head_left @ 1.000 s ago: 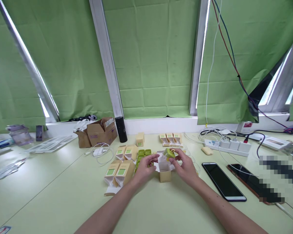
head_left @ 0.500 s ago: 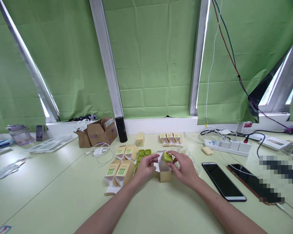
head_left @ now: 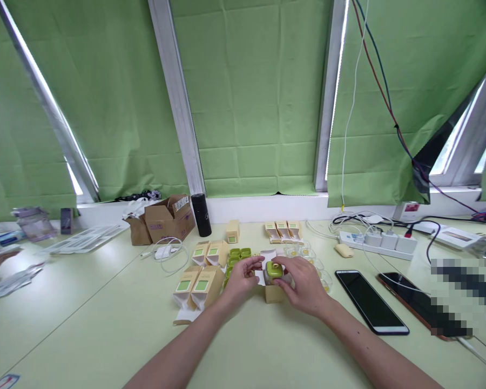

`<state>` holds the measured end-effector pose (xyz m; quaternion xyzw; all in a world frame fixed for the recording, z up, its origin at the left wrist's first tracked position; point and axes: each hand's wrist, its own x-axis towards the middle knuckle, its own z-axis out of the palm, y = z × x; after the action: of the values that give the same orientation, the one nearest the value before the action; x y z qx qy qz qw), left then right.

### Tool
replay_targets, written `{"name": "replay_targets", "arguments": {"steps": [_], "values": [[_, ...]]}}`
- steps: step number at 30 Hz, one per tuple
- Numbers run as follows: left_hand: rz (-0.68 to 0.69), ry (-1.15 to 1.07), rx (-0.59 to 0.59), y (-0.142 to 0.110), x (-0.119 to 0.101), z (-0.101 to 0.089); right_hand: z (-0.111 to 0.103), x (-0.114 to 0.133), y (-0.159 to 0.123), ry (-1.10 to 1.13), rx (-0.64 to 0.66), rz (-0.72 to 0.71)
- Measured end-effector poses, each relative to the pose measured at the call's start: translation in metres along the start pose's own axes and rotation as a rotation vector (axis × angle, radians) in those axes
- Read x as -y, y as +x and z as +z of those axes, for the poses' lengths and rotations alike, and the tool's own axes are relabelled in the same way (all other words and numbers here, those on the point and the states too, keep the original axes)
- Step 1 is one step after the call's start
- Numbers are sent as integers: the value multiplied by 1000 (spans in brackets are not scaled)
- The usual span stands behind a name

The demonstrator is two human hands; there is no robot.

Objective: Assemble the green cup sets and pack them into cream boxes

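Note:
My right hand (head_left: 305, 283) grips a small jar-like container with a rounded green lid (head_left: 274, 268) between thumb and fingers. It is over the opening of a small tan cardboard box (head_left: 275, 295), whose white inner flaps stand up. At the box's left side, my left hand (head_left: 243, 276) has its fingers curled at the white flap, thumb close to the edge. Left of it are several green square lids (head_left: 235, 253), partly hidden by that hand. Several clear cups with yellow inside (head_left: 326, 281) stand behind my right hand.
Tan boxes with green labels (head_left: 204, 283) stand at left, with more boxes (head_left: 283, 231) behind. A black smartphone (head_left: 370, 301) lies at right near a power strip (head_left: 376, 242). A brown carton (head_left: 168, 219) and black bottle (head_left: 201, 215) are at back. Another person's hand (head_left: 0, 263) shows far left.
My right hand has brought the green-lidded container slightly left and down, turning it more upright over the box. My left hand stays put. Another person's hand has appeared at far left.

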<state>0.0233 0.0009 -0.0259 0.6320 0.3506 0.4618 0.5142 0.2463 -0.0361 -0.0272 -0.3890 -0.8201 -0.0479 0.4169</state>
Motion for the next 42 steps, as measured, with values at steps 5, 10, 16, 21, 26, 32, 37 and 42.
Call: {"name": "replay_targets", "arguments": {"steps": [5, 10, 16, 21, 26, 32, 37, 42], "values": [[-3, 22, -7, 0, 1, 0, 2, 2, -2, -25, 46, 12], [3, 14, -10, -1, 1, 0, 0, 6, -1, -26, 79, 1], [3, 13, -19, 1, 4, 1, -1, 11, 2, -12, 62, -43], [-6, 11, -31, 0, 3, 1, 4, 10, 3, 3, 17, -29], [1, 28, -25, -1, -1, 1, 12, 5, 0, 49, -19, 20], [2, 20, -20, -1, -2, 1, 15, 6, 0, 131, 5, 194], [-2, 8, -14, -1, -1, 2, 16, 8, 2, 173, 15, 281], [3, 6, -21, 0, 1, 1, 17, 7, 2, 178, 25, 315]]}}
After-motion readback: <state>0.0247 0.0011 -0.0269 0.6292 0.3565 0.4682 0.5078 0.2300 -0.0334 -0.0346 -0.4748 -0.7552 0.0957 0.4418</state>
